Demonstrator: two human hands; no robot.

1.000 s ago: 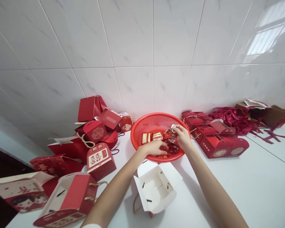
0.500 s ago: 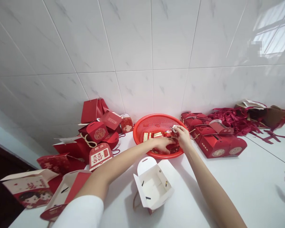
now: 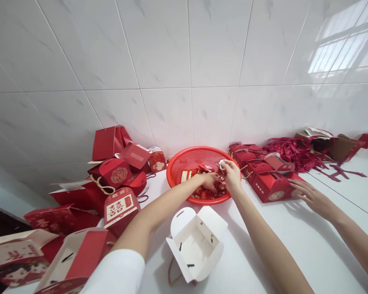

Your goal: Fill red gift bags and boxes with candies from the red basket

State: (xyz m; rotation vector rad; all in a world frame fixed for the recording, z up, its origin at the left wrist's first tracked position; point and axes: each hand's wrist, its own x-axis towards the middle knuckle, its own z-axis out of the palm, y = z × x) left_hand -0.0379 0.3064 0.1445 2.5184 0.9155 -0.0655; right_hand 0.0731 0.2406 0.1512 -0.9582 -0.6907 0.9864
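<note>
A red plastic basket [image 3: 184, 157] with mesh walls stands against the wall, holding several small wrapped sweets [image 3: 204, 194] in red and gold. My left hand [image 3: 211, 181] reaches down into it, fingertips among the sweets and fingers somewhat apart; nothing shows in its grasp. At the basket's right side my right hand [image 3: 232, 173] pinches a small silvery-white wrapped sweet [image 3: 222, 164]. In front of the basket sits an open gift box [image 3: 199, 243], its white inside facing up and its flaps spread. Small dark strips show on its inner walls.
Several red gift boxes [image 3: 119, 208] crowd the left side, some open. To the right stand closed red boxes [image 3: 270, 185], with another person's hand [image 3: 309, 196] touching one. Behind them lie dark red ribbons [image 3: 290, 153] and a brown bag [image 3: 340, 149]. A tiled wall [image 3: 214, 114] bounds the back.
My left hand has moved slightly right and deeper among the sweets. My right hand still pinches the silvery sweet. The other person's hand has come in from the right to the red boxes.
</note>
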